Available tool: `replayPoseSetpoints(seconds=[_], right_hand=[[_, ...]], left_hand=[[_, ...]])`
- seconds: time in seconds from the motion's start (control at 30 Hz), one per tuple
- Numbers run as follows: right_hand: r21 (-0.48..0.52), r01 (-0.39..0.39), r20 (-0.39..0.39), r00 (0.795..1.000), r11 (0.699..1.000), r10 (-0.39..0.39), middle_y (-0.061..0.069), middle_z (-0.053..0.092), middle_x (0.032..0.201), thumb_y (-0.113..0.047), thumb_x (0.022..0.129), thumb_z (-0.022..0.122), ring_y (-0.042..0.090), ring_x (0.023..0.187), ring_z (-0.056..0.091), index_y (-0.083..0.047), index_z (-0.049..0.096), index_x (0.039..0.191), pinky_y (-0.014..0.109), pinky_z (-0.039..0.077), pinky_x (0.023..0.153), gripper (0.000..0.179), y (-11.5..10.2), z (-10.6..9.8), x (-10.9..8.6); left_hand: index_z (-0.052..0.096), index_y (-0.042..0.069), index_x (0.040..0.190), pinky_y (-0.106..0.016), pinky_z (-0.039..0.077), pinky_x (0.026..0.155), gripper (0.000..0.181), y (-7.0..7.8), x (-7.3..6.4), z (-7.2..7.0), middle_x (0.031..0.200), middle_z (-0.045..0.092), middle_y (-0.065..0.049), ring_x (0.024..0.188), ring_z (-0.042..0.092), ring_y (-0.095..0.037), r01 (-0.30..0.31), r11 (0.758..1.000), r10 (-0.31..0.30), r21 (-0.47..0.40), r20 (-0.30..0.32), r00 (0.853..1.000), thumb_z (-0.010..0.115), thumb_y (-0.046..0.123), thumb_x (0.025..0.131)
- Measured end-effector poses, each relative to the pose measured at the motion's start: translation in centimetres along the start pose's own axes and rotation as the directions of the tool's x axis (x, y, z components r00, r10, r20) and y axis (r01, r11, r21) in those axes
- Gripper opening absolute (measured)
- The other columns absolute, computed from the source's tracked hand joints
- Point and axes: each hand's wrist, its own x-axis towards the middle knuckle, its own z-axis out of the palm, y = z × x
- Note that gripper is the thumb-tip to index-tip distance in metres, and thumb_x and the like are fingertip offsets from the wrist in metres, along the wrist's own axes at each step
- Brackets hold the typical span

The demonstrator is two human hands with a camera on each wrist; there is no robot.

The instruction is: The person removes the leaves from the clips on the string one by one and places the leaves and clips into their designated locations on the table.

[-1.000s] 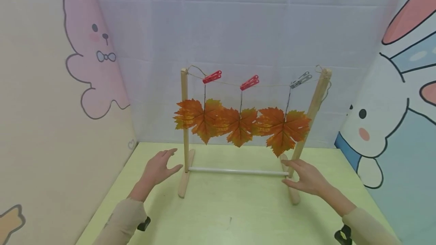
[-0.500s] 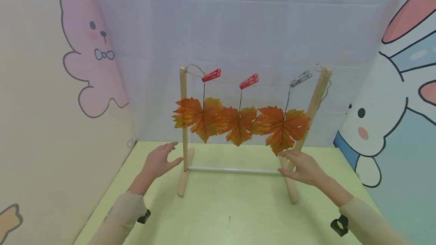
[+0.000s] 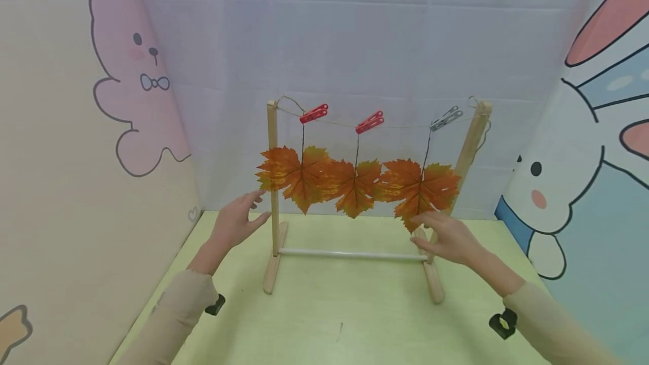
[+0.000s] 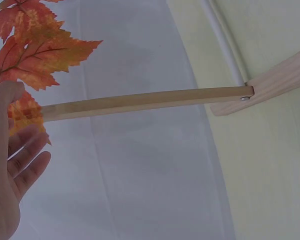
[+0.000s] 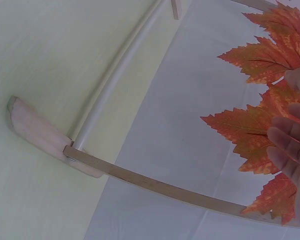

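Three orange artificial maple leaves hang side by side from a string: a left leaf (image 3: 299, 176), a middle leaf (image 3: 355, 187) and a right leaf (image 3: 423, 185). Two red clothespins (image 3: 314, 113) and a grey clothespin (image 3: 446, 119) grip their stems. My left hand (image 3: 235, 221) is beside the left wooden post (image 3: 274, 213), fingers parted and holding nothing. Fingertips of my right hand (image 3: 448, 238) overlap the lower tip of the right leaf in the head view, with thumb and fingers apart. In the right wrist view, leaves partly surround the right hand (image 5: 292, 145).
The wooden stand has two feet (image 3: 434, 283) joined by a white rod (image 3: 350, 254) on a pale yellow table (image 3: 324, 308). A white cloth (image 3: 355, 49) hangs behind it. Panels with cartoon rabbits flank both sides.
Both hands have risen, the left beside its post toward the left leaf, the right from the stand's lower right up to the right leaf's tip. Leaves and clothespins stay on the string.
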Motion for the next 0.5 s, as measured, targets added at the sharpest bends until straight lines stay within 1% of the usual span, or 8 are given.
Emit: replayPoseSetpoints(seconds=[0.13, 0.27, 0.4, 0.5], right_hand=[[0.012, 0.015, -0.003, 1.0, 1.0, -0.015, 0.006, 0.066, 0.088, -0.015, 0.066, 0.078, 0.014, 0.073, 0.059, -0.003, 0.066, 0.098, 0.031, 0.051, 0.06, 0.037, 0.0, -0.3, 0.4], [0.023, 0.025, -0.006, 1.0, 0.999, -0.025, 0.006, 0.066, 0.087, -0.014, 0.067, 0.077, 0.017, 0.074, 0.061, -0.002, 0.066, 0.098, 0.032, 0.051, 0.061, 0.036, -0.1, -0.5, 0.7], [0.028, 0.024, -0.001, 1.0, 0.999, -0.024, 0.006, 0.066, 0.087, -0.015, 0.068, 0.076, 0.018, 0.076, 0.061, -0.002, 0.065, 0.099, 0.033, 0.051, 0.062, 0.035, -0.3, -0.7, 0.9], [0.027, 0.025, 0.003, 1.0, 0.999, -0.026, 0.005, 0.066, 0.087, -0.015, 0.068, 0.076, 0.018, 0.076, 0.061, -0.002, 0.065, 0.1, 0.032, 0.051, 0.062, 0.035, -0.3, -0.9, 1.1]], left_hand=[[0.054, 0.003, 0.117, -0.04, 0.05, 0.062, 0.048, 0.2, 1.1, -0.7, 0.095, 0.065, -0.01, 0.079, 0.064, -0.023, -0.014, 1.0, 0.014, -0.022, -0.022, 1.0, 0.071, 0.023, 0.077], [0.055, 0.002, 0.115, -0.038, 0.05, 0.059, 0.045, 0.4, 2.0, -1.4, 0.094, 0.065, -0.011, 0.077, 0.064, -0.023, -0.035, 0.999, 0.033, -0.041, -0.058, 0.998, 0.071, 0.019, 0.076], [0.055, 0.002, 0.116, -0.036, 0.05, 0.055, 0.046, 0.6, 2.6, -1.8, 0.092, 0.065, -0.013, 0.074, 0.063, -0.023, -0.063, 0.997, 0.057, -0.055, -0.112, 0.992, 0.071, 0.016, 0.075], [0.055, 0.003, 0.116, -0.035, 0.049, 0.055, 0.046, 0.7, 3.0, -2.1, 0.092, 0.065, -0.013, 0.073, 0.063, -0.022, -0.071, 0.996, 0.063, -0.056, -0.126, 0.99, 0.071, 0.016, 0.076]])
